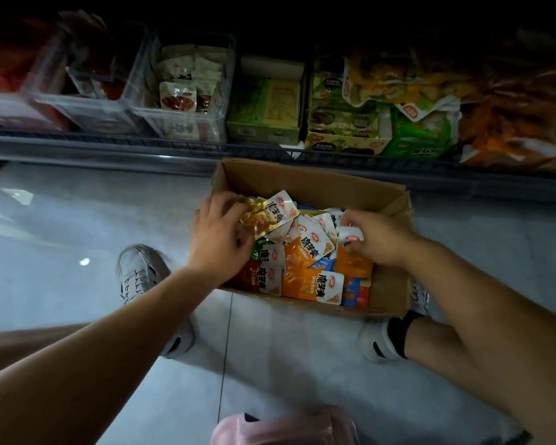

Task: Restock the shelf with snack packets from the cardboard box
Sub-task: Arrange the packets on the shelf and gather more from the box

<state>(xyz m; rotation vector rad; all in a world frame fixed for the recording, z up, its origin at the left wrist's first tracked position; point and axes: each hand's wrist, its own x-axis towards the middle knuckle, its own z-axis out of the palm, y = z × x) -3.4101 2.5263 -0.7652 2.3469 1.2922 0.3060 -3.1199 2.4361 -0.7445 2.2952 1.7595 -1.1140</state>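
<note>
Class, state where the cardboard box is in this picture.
In the head view the cardboard box sits open on the floor at centre, just before the shelf; the left hand and right hand each grip snack packets over it.

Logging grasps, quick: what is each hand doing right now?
Left hand: grips a bunch of yellow snack packets.
Right hand: pinches a white-edged packet.

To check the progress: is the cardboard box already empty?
No, the cardboard box holds many snack packets, orange, red and blue ones.
</note>
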